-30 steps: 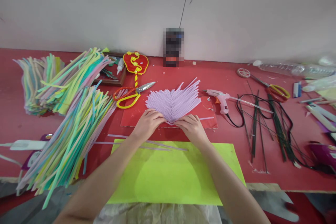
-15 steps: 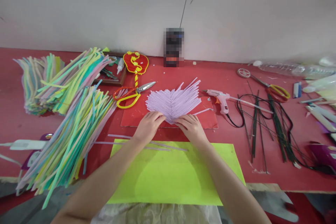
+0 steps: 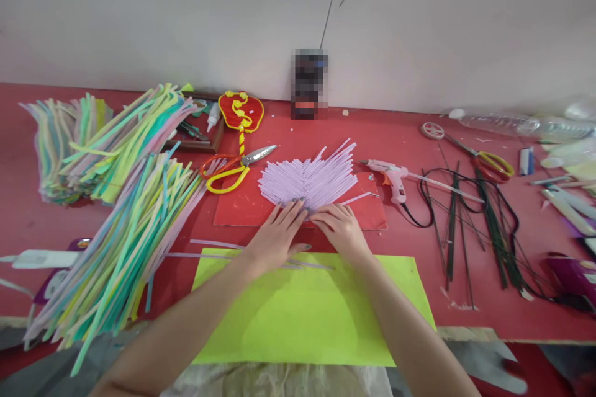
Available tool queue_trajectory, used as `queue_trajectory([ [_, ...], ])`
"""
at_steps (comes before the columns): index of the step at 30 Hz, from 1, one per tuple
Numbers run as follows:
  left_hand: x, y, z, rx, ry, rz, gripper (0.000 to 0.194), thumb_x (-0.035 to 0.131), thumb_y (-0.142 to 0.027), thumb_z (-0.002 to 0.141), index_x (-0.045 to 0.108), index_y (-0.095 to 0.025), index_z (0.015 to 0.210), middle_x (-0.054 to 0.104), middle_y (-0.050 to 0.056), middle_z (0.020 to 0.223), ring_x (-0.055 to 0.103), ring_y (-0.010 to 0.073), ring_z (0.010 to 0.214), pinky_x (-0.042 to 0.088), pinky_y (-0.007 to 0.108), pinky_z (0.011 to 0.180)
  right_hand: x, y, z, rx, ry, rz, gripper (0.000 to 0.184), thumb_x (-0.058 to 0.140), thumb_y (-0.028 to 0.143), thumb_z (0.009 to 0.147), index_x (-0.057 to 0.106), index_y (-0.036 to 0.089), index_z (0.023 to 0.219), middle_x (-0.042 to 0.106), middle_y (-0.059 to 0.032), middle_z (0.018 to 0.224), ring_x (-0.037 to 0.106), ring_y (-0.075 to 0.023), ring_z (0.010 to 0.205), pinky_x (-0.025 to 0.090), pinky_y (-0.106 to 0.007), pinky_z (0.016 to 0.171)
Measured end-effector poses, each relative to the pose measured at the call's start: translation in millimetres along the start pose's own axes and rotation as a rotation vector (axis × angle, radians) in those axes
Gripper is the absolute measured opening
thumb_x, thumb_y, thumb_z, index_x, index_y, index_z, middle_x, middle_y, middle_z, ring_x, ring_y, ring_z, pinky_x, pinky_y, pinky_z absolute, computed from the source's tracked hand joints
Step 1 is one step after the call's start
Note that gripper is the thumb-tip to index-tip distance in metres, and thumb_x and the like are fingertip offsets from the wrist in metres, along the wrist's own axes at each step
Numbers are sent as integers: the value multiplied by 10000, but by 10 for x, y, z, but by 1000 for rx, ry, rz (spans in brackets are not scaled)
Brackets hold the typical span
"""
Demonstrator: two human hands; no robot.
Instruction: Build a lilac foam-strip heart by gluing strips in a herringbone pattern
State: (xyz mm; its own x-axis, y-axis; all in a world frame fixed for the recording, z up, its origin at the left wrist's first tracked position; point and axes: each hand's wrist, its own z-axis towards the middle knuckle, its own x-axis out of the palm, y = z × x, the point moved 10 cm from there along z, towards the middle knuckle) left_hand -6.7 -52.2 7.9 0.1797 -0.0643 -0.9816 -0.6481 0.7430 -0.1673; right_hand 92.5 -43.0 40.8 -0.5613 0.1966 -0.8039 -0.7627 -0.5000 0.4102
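Lilac pipe cleaners [image 3: 305,178] lie side by side in a leaf-like V pattern on a red board [image 3: 237,214]. My left hand [image 3: 279,234] rests on the lower part of the pattern. Its fingers are stretched out flat and its thumb stands apart. On the other side, my right hand [image 3: 342,226] has its fingers bent and pressed together at the lower right edge of the pipe cleaners, and it covers the bottom tip. Several loose lilac strips [image 3: 209,254] lie near my left wrist, partly over a yellow-green sheet [image 3: 298,316].
Bundles of coloured pipe cleaners [image 3: 125,248] fill the left side. Scissors [image 3: 233,167] lie beside the board. A pink glue gun [image 3: 393,178] with a black cord, dark wire stems [image 3: 451,229], a second pair of scissors [image 3: 488,161] and plastic bottles [image 3: 512,124] are on the right.
My left hand has shifted right and its fingers have straightened over the lower part of the pattern, with the thumb moved away. My right hand has stayed almost in place.
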Motion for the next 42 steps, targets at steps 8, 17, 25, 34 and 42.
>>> queue_trajectory([
  [8, 28, -11, -3, 11, 1, -17, 674, 343, -529, 936, 278, -82, 1436, 255, 181, 1521, 172, 287, 1430, 178, 480, 1145, 18, -47, -7, 24, 19, -5, 172, 518, 236, 914, 686, 239, 875, 675, -31, 901, 573, -169, 839, 411, -327, 783],
  [17, 23, 1, 4, 40, 39, 0, 670, 362, -537, 928, 304, -86, 1421, 248, 180, 1524, 187, 290, 1426, 174, 471, 1146, 33, -63, -5, 51, -2, 77, 163, 527, 287, 908, 685, 246, 914, 659, -51, 913, 582, -186, 864, 455, -354, 812],
  [25, -13, 8, 3, 69, 36, -28, 709, 353, -537, 931, 209, -79, 1453, 247, 183, 1522, 171, 256, 1433, 200, 427, 1149, -9, -95, -6, 67, -36, 126, 186, 506, 237, 909, 689, 239, 882, 634, -63, 907, 582, -188, 871, 494, -359, 808],
  [34, -11, 33, -11, 119, 95, -77, 628, 514, -473, 892, 314, -219, 1431, 171, 160, 1551, 164, 297, 1431, 219, 463, 1134, -162, -229, -26, 160, -97, 197, 157, 504, 260, 907, 658, 232, 917, 663, -61, 908, 624, -190, 884, 511, -349, 832],
  [42, -43, -1, 12, 100, 45, -70, 558, 426, -488, 925, 363, -208, 1405, 236, 161, 1532, 214, 290, 1419, 236, 468, 1129, -1162, -1359, -441, 676, -481, -181, 282, 486, 408, 862, 630, 180, 946, 598, -80, 888, 553, -183, 727, 484, -368, 713],
])
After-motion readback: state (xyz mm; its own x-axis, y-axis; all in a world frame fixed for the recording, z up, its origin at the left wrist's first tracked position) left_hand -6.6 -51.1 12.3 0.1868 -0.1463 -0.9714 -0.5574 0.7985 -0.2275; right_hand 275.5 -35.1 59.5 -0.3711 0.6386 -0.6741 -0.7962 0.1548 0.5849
